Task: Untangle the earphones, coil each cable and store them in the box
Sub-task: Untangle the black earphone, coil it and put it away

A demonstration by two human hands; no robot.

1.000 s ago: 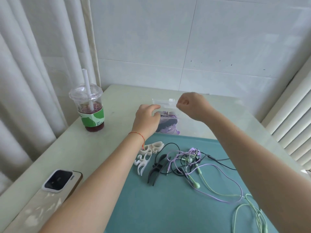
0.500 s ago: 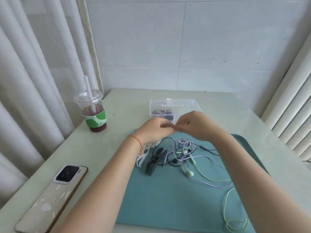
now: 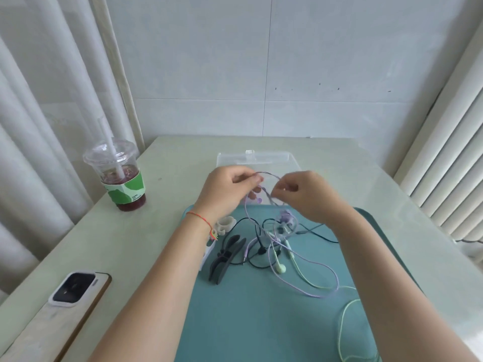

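Note:
A tangle of purple, green and black earphones (image 3: 277,244) lies on the teal mat (image 3: 256,314). My left hand (image 3: 224,189) and my right hand (image 3: 300,192) each pinch the purple earphone cable (image 3: 269,176), lifted into an arc between them above the mat's far edge. The rest of the purple cable (image 3: 321,291) trails down to the mat, and a green cable (image 3: 342,322) loops toward the right front. Behind my hands sits the clear plastic box (image 3: 261,159); its inside is mostly hidden.
A black cable winder (image 3: 226,257) and a white cable winder (image 3: 224,224) lie on the mat's left side. An iced drink cup with a straw (image 3: 117,173) stands at the left. A phone (image 3: 68,304) lies at the front left. Curtains hang left, blinds right.
My hands came back from the box to the tangle, pinched the purple cable and raised it, then moved slightly apart so a loop spans between them. The view tilted down.

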